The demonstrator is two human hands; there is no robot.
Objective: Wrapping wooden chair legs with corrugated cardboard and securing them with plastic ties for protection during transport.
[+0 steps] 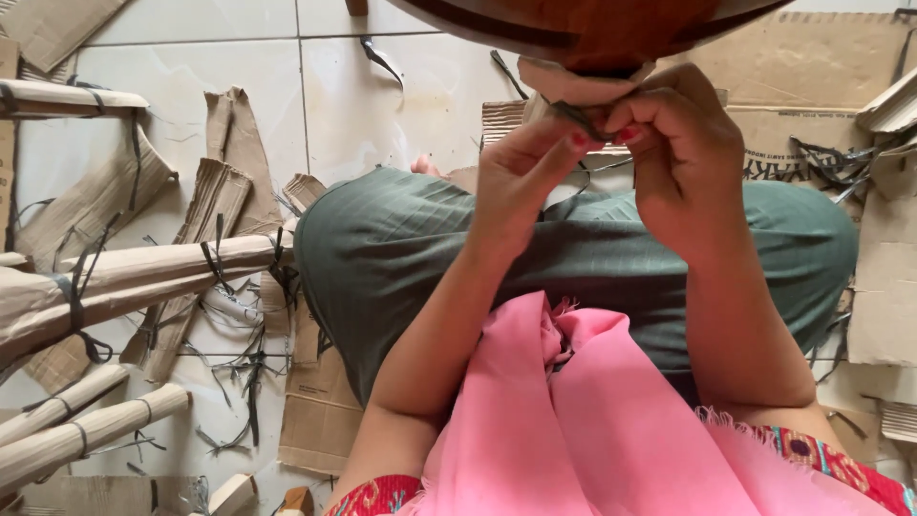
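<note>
From my remote seat, my left hand (521, 167) and right hand (683, 143) met at twelve o'clock, fingertips touching a thin strap (578, 119) laid over a paper-wrapped piece (573, 86). That piece sat just under a wooden furniture part (592, 29) at the top edge. Both forearms crossed above my lap (382, 248), with a scarf (592, 420) lying on it at six o'clock. Wrapped bundles (124, 272) lay at nine o'clock on the tiled floor (363, 105), strap scraps (239, 368) beside them. Flat cardboard sheets (812, 105) lay at two o'clock.
</note>
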